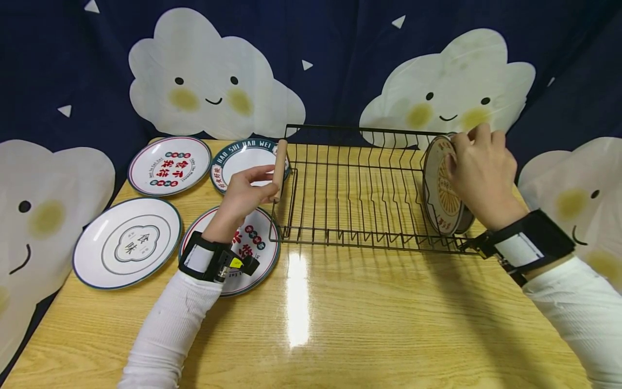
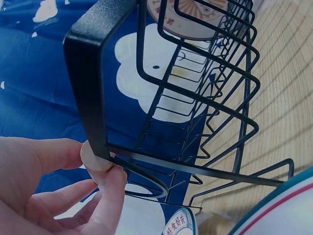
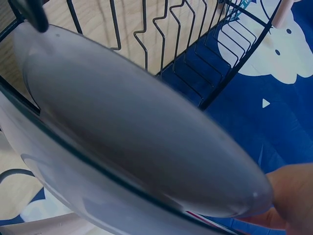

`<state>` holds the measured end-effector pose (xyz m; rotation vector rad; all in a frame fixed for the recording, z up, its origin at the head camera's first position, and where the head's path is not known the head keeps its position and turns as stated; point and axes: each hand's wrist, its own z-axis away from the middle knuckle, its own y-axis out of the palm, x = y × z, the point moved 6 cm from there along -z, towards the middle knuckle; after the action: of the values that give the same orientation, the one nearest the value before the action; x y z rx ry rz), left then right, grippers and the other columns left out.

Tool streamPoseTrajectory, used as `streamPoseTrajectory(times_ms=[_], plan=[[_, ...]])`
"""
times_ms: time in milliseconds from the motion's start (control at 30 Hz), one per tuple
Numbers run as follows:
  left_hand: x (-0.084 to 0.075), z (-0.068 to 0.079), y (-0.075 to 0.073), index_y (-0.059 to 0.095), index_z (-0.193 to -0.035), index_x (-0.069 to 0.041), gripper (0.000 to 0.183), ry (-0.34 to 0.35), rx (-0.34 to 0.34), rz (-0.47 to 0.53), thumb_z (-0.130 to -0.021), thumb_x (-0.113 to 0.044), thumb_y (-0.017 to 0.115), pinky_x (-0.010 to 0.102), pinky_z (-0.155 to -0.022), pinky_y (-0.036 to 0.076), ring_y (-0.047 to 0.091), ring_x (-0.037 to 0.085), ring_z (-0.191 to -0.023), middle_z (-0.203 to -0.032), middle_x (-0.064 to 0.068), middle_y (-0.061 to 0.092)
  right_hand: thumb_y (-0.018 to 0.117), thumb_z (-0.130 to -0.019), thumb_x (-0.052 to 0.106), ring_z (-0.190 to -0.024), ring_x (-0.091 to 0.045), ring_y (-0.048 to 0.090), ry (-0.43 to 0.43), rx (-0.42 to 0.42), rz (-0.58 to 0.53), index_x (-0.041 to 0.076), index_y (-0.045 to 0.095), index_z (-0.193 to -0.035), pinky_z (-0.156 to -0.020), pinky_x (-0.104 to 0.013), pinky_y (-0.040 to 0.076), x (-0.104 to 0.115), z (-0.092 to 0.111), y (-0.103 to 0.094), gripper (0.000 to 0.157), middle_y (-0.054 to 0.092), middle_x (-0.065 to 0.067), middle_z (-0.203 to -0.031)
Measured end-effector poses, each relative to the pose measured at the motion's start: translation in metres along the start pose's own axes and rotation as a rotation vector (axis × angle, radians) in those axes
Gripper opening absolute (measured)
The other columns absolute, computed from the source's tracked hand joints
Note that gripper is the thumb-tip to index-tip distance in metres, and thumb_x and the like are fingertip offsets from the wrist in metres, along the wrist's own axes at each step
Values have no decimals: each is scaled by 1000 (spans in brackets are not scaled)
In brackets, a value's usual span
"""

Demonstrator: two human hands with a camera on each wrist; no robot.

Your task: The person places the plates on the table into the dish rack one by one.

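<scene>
My left hand (image 1: 243, 197) pinches the wooden handle (image 1: 280, 167) at the left end of a black wire dish rack (image 1: 340, 128). In the left wrist view, thumb and fingers close round the handle's round end. At the rack's right end my right hand (image 1: 486, 167) grips the upper edge of a plate (image 1: 439, 186) with a brown fan-like pattern. This plate stands on edge between the wires, its patterned face to the left. Just right of it another plate (image 1: 467, 221) stands, mostly hidden; its teal rim (image 3: 98, 169) shows in the right wrist view.
Left of the rack lie a red-lettered plate (image 1: 170, 165), a white plate with a grey emblem (image 1: 128, 243), a teal-rimmed plate (image 1: 243, 159) and another red-lettered plate (image 1: 264, 243), partly under my left wrist. A dark blue cloud-print curtain (image 1: 335, 65) hangs behind the wooden table (image 1: 369, 324).
</scene>
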<state>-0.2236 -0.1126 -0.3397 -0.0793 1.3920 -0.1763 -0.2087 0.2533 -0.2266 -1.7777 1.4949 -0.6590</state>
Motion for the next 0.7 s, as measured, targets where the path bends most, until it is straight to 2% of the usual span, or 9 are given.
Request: streamPoseTrajectory(times_ms=[267, 500, 700], plan=[[-1, 0, 0, 52, -131, -10, 47, 10, 4, 1, -85, -4, 60, 22, -70, 55, 58, 18, -90, -122, 15, 51, 55, -87, 16, -77, -45, 45, -4, -20, 9, -4, 58, -103, -44, -57, 37, 1, 1, -1, 25, 51, -26, -99], [1, 0, -1, 51, -132, -9, 47, 27, 21, 6, -86, -7, 60, 23, -72, 55, 58, 15, -86, -121, 16, 50, 54, -90, 22, -80, -47, 47, 17, -48, -34, -1, 59, -109, -46, -60, 37, -2, 5, -7, 30, 52, -27, -102], [2, 1, -2, 51, -132, -9, 47, 30, 21, 3, -85, -6, 60, 23, -73, 55, 57, 16, -87, -122, 16, 50, 54, -91, 21, -79, -50, 44, 58, -57, -93, -5, 57, -112, -60, -62, 37, -12, 7, -14, 34, 50, -31, -101]])
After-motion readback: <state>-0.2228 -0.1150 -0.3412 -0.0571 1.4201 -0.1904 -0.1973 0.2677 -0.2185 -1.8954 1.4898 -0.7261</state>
